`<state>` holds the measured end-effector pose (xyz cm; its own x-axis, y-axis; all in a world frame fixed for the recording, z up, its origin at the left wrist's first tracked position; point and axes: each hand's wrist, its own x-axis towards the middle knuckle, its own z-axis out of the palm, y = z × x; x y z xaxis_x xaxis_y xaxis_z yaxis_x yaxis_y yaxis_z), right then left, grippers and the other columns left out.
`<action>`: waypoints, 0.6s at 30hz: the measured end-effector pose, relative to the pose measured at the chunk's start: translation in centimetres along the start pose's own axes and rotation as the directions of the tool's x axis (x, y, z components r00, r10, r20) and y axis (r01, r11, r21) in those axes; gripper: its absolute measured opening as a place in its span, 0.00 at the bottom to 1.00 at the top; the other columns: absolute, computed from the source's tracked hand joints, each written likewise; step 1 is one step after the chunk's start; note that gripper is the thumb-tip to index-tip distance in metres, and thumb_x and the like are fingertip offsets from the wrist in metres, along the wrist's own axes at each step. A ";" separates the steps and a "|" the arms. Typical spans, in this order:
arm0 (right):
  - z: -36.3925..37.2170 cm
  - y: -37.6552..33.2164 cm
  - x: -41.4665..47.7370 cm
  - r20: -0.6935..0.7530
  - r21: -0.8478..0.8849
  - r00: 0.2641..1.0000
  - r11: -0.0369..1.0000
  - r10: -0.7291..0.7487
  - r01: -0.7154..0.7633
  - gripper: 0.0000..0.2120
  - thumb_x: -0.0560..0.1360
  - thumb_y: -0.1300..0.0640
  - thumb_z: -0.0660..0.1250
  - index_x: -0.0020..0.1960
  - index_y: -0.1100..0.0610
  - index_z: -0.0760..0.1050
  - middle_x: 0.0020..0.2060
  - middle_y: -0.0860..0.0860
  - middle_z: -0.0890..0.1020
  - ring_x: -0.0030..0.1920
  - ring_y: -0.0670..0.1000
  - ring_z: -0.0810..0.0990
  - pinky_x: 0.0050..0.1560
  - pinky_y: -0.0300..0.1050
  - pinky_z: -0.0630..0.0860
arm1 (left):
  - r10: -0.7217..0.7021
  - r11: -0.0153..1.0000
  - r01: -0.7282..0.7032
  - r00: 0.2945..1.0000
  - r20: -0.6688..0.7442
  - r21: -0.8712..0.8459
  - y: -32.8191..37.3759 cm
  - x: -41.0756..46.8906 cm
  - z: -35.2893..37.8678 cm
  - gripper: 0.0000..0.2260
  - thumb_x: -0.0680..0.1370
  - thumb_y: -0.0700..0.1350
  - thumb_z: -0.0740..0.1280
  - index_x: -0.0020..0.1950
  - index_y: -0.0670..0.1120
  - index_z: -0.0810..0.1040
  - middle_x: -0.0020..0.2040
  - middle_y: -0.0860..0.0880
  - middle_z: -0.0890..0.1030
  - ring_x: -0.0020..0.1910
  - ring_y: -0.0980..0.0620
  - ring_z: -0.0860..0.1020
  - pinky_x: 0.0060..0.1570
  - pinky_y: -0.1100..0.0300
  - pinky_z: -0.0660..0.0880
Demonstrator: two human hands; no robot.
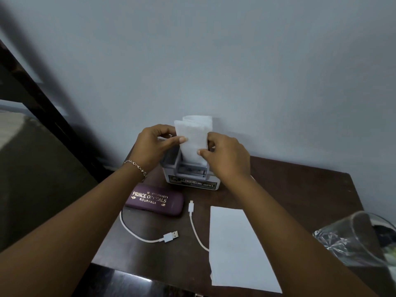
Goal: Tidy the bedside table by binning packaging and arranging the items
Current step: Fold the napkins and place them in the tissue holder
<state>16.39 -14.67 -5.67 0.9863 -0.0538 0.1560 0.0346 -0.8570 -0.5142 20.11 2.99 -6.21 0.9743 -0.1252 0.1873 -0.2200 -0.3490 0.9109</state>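
Note:
A folded white tissue (194,136) stands upright in the slot of a small grey holder (190,179) at the back of the dark wooden bedside table (300,189). My left hand (154,144) pinches the tissue's left edge between thumb and fingers. On the right edge, my right hand (225,155) pinches it the same way. In front of the holder lies a purple spectacle case (155,200) with gold lettering. A white USB cable (150,236) curls across the table, both plugs showing. A flat white folded tissue (237,247) lies at the front.
A clear glass bowl (355,239) with something dark inside stands at the table's right front edge. The grey wall rises directly behind the holder. A dark bed frame (42,108) runs along the left.

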 end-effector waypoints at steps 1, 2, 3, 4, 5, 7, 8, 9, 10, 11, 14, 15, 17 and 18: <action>0.0 0.1 -0.1 0.011 0.007 1.000 1.000 0.005 -0.005 0.09 0.71 0.47 0.69 0.44 0.52 0.76 0.39 0.50 0.83 0.42 0.56 0.80 0.37 0.45 0.73 | 0.001 1.000 0.000 1.000 -0.018 0.015 0.0 0.1 0.0 0.06 0.62 0.57 0.73 0.35 0.58 0.81 0.36 0.62 0.82 0.37 0.60 0.78 0.43 0.67 0.72; 0.1 0.1 -0.1 0.025 -0.002 1.000 1.000 0.002 -0.002 0.09 0.71 0.47 0.70 0.46 0.51 0.77 0.40 0.50 0.83 0.43 0.56 0.80 0.37 0.46 0.73 | 0.004 0.999 -0.003 0.999 -0.032 0.034 0.0 0.2 0.0 0.05 0.63 0.55 0.74 0.34 0.59 0.80 0.36 0.63 0.82 0.37 0.61 0.77 0.43 0.67 0.72; 0.2 0.2 -0.2 0.034 -0.017 0.999 1.000 -0.004 0.005 0.10 0.71 0.46 0.70 0.48 0.51 0.78 0.41 0.51 0.83 0.43 0.57 0.80 0.38 0.45 0.73 | 0.016 0.998 -0.013 0.999 -0.044 0.060 0.0 0.4 0.0 0.05 0.65 0.53 0.75 0.33 0.59 0.80 0.36 0.63 0.81 0.38 0.60 0.77 0.44 0.65 0.72; 0.3 0.1 -0.2 0.034 -0.028 0.999 1.000 -0.008 0.009 0.11 0.71 0.46 0.70 0.49 0.51 0.78 0.42 0.51 0.84 0.44 0.57 0.81 0.38 0.45 0.72 | 0.028 0.996 -0.024 0.998 -0.050 0.084 0.1 0.5 0.0 0.06 0.66 0.51 0.75 0.33 0.59 0.79 0.36 0.62 0.81 0.39 0.59 0.78 0.45 0.63 0.73; 0.3 0.1 -0.1 0.032 -0.025 0.999 1.000 -0.008 0.008 0.11 0.70 0.46 0.70 0.49 0.51 0.78 0.43 0.51 0.84 0.44 0.57 0.81 0.38 0.45 0.72 | 0.038 0.994 -0.032 0.998 -0.054 0.104 0.1 0.7 0.1 0.06 0.67 0.51 0.75 0.34 0.59 0.79 0.38 0.62 0.81 0.42 0.57 0.78 0.47 0.60 0.74; 0.2 0.1 -0.1 0.015 0.013 1.000 1.000 0.003 -0.004 0.12 0.70 0.46 0.70 0.50 0.50 0.78 0.42 0.50 0.84 0.44 0.56 0.81 0.38 0.45 0.72 | 0.046 0.990 -0.037 0.997 -0.067 0.134 0.2 0.8 0.2 0.06 0.67 0.53 0.75 0.34 0.61 0.79 0.41 0.62 0.80 0.47 0.54 0.78 0.48 0.57 0.73; 0.1 0.1 -0.1 -0.002 0.029 1.000 1.000 0.004 -0.004 0.12 0.70 0.46 0.71 0.50 0.50 0.78 0.42 0.50 0.84 0.43 0.56 0.81 0.38 0.45 0.73 | 0.043 0.989 -0.032 0.996 -0.073 0.144 0.3 0.7 0.2 0.05 0.66 0.54 0.75 0.34 0.61 0.79 0.42 0.61 0.80 0.48 0.54 0.78 0.49 0.57 0.73; 0.0 0.1 0.0 -0.017 0.036 1.000 0.999 0.001 -0.001 0.12 0.70 0.47 0.70 0.50 0.50 0.78 0.42 0.50 0.84 0.43 0.55 0.81 0.38 0.45 0.73 | 0.034 0.989 -0.022 0.996 -0.079 0.145 0.3 0.7 0.2 0.06 0.66 0.54 0.75 0.34 0.61 0.79 0.42 0.61 0.81 0.49 0.53 0.78 0.50 0.56 0.73; -0.1 0.1 0.0 -0.021 0.037 1.000 0.999 -0.003 0.004 0.11 0.70 0.47 0.70 0.50 0.50 0.78 0.42 0.50 0.84 0.43 0.55 0.81 0.38 0.46 0.74 | 0.022 0.990 -0.010 0.996 -0.082 0.142 0.2 0.6 0.2 0.06 0.66 0.54 0.75 0.34 0.61 0.79 0.43 0.60 0.81 0.50 0.53 0.78 0.52 0.55 0.74; -0.1 0.1 0.1 -0.017 0.035 1.000 0.999 -0.008 0.008 0.11 0.71 0.47 0.70 0.50 0.51 0.78 0.42 0.50 0.84 0.43 0.55 0.81 0.39 0.46 0.75 | 0.010 0.991 0.002 0.996 -0.085 0.136 0.2 0.5 0.2 0.06 0.67 0.53 0.75 0.34 0.60 0.79 0.43 0.60 0.81 0.50 0.53 0.79 0.54 0.54 0.75; -0.1 -0.1 0.0 0.004 0.016 0.999 0.999 -0.033 0.033 0.11 0.71 0.48 0.70 0.50 0.51 0.78 0.42 0.50 0.84 0.43 0.55 0.81 0.41 0.48 0.77 | -0.012 0.991 0.026 0.995 -0.101 0.133 0.0 0.1 0.2 0.06 0.67 0.52 0.75 0.33 0.60 0.79 0.41 0.61 0.81 0.47 0.57 0.79 0.52 0.57 0.75; -0.1 -0.1 0.0 0.010 0.015 0.999 0.999 -0.037 0.037 0.11 0.71 0.48 0.70 0.50 0.51 0.78 0.42 0.50 0.84 0.43 0.55 0.81 0.42 0.49 0.78 | -0.014 0.990 0.028 0.994 -0.106 0.135 0.0 0.0 0.2 0.07 0.67 0.51 0.75 0.33 0.60 0.79 0.40 0.61 0.81 0.45 0.58 0.79 0.51 0.58 0.74; 0.0 -0.1 -0.1 0.010 0.034 0.999 0.999 -0.035 0.034 0.11 0.71 0.48 0.71 0.50 0.51 0.78 0.41 0.49 0.83 0.43 0.54 0.81 0.42 0.49 0.78 | -0.026 0.990 0.040 0.994 -0.103 0.134 -0.3 -0.1 0.1 0.07 0.66 0.51 0.75 0.32 0.60 0.79 0.40 0.62 0.81 0.43 0.60 0.78 0.49 0.59 0.74; 0.0 0.0 -0.2 -0.001 0.054 1.000 0.998 -0.028 0.028 0.11 0.70 0.48 0.71 0.50 0.51 0.78 0.41 0.48 0.83 0.42 0.54 0.80 0.41 0.49 0.78 | -0.031 0.990 0.045 0.994 -0.102 0.133 -0.4 -0.1 0.0 0.07 0.66 0.51 0.75 0.32 0.60 0.79 0.40 0.62 0.81 0.43 0.60 0.78 0.49 0.59 0.74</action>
<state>16.23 -14.66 -5.68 0.9847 -0.0304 0.1716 0.0710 -0.8294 -0.5541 20.07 3.13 -6.56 0.9805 -0.0186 0.1956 -0.1809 -0.4744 0.8615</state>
